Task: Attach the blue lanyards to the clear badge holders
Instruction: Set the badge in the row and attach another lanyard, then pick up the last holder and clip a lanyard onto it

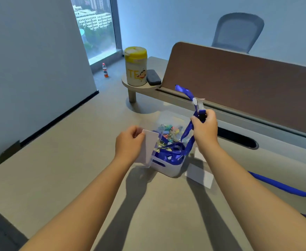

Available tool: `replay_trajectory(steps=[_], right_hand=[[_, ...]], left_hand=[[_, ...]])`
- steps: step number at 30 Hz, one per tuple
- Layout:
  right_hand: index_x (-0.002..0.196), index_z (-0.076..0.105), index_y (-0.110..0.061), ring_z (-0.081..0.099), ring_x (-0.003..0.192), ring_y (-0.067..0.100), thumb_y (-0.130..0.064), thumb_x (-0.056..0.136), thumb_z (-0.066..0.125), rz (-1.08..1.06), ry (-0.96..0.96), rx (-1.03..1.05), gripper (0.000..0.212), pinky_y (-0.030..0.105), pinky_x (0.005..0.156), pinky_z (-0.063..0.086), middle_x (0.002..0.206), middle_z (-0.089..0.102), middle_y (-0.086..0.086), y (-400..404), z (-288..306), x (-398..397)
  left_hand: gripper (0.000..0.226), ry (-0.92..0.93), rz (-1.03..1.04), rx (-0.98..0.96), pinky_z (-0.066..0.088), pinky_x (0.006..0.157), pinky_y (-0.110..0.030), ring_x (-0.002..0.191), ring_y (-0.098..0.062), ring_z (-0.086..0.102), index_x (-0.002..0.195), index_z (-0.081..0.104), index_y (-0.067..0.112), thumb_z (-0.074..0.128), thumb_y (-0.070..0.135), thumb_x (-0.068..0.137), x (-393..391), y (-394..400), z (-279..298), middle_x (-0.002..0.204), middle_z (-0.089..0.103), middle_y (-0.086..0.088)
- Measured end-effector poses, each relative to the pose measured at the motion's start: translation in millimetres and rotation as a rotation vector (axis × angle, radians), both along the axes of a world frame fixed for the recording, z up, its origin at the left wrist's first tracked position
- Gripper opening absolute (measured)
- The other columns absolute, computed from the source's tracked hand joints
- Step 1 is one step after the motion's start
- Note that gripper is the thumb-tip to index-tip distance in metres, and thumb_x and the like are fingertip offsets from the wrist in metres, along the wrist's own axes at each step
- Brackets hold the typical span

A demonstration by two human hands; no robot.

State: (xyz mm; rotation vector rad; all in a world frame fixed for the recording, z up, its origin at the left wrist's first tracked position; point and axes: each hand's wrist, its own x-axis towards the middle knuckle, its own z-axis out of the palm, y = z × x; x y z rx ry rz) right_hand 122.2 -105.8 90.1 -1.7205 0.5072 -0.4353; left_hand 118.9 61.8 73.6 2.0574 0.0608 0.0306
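the left hand (128,142) grips a clear badge holder (149,148) beside the white bin (168,167) on the bench (76,151). the right hand (205,128) pinches a blue lanyard (188,132) just below its clip, raised above the bin. holder and clip are apart; next, the clip must meet the holder's slot.

Woven cloth lanyard (188,132), clear glossy plastic holder (149,148) (desk (76,169) matt).

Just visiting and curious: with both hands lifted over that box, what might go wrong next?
The lanyard in the right hand trails down into the box among other straps, so lifting could snag them or tip the box. Loose clips might spill. The left hand pinches the badge holder only at its corner; it could slip.
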Motion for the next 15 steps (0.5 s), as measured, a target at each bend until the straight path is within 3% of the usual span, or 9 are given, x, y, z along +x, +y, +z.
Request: replay_trajectory(steps=[3, 6, 9, 11, 13, 15], right_hand=[[0.101, 0.04, -0.012, 0.045, 0.069, 0.007, -0.007, 0.093, 0.045, -0.001, 0.026, -0.091, 0.01, 0.013, 0.053, 0.035, 0.078, 0.044, -0.006, 20.3, -18.3, 23.1], [0.113, 0.043, -0.006, 0.046, 0.085, 0.016, -0.009, 0.095, 0.042, 0.072, 0.234, -0.323, 0.018, 0.017, 0.05, 0.033, 0.1, 0.052, 0.007, 26.2, -49.9, 32.4], [0.124, 0.043, -0.004, 0.047, 0.086, 0.021, -0.004, 0.093, 0.041, 0.281, 0.488, -0.657, 0.03, 0.03, 0.065, 0.039, 0.116, 0.057, 0.016, 21.0, -75.9, 32.0], [0.129, 0.043, -0.006, 0.054, 0.1, 0.029, -0.005, 0.09, 0.048, 0.41, 0.597, -0.823, 0.039, 0.036, 0.079, 0.044, 0.125, 0.056, 0.017, 16.6, -80.7, 29.8], [0.133, 0.042, -0.01, 0.047, 0.12, 0.032, -0.01, 0.087, 0.055, 0.462, 0.648, -0.916, 0.048, 0.039, 0.096, 0.042, 0.135, 0.051, 0.015, 13.8, -77.6, 26.7], [0.136, 0.042, -0.015, 0.042, 0.126, 0.031, -0.015, 0.087, 0.057, 0.461, 0.653, -0.95, 0.051, 0.041, 0.102, 0.037, 0.139, 0.048, 0.012, 11.2, -70.4, 20.9]], left_hand=[[0.023, 0.003, -0.004, -0.021, 0.035, 0.059, -0.028, 0.075, -0.021, 0.046, 0.066, 0.053, 0.018, 0.051, 0.014, 0.089, 23.3, 16.0, -5.7, 0.071, 0.053, -0.003], [0.031, 0.031, -0.02, -0.028, 0.034, 0.056, -0.025, 0.072, -0.019, 0.044, 0.06, 0.047, 0.025, 0.051, 0.014, 0.088, 36.8, 27.3, -15.2, 0.063, 0.048, 0.007], [0.017, 0.017, -0.043, 0.005, 0.036, 0.056, -0.024, 0.074, -0.02, 0.046, 0.071, 0.055, 0.016, 0.052, 0.015, 0.088, 45.4, 33.6, -22.3, 0.07, 0.053, 0.0], [0.012, 0.004, -0.074, 0.043, 0.038, 0.059, -0.027, 0.078, -0.02, 0.048, 0.086, 0.061, 0.011, 0.051, 0.018, 0.089, 47.4, 32.0, -23.9, 0.083, 0.056, -0.002], [0.018, -0.012, -0.112, 0.074, 0.038, 0.065, -0.027, 0.082, -0.019, 0.048, 0.096, 0.062, 0.007, 0.05, 0.019, 0.09, 46.4, 26.3, -23.5, 0.089, 0.055, -0.001], [0.02, -0.04, -0.149, 0.102, 0.038, 0.061, -0.023, 0.084, -0.017, 0.048, 0.101, 0.062, 0.006, 0.049, 0.018, 0.091, 42.5, 18.4, -21.6, 0.091, 0.055, -0.001]])
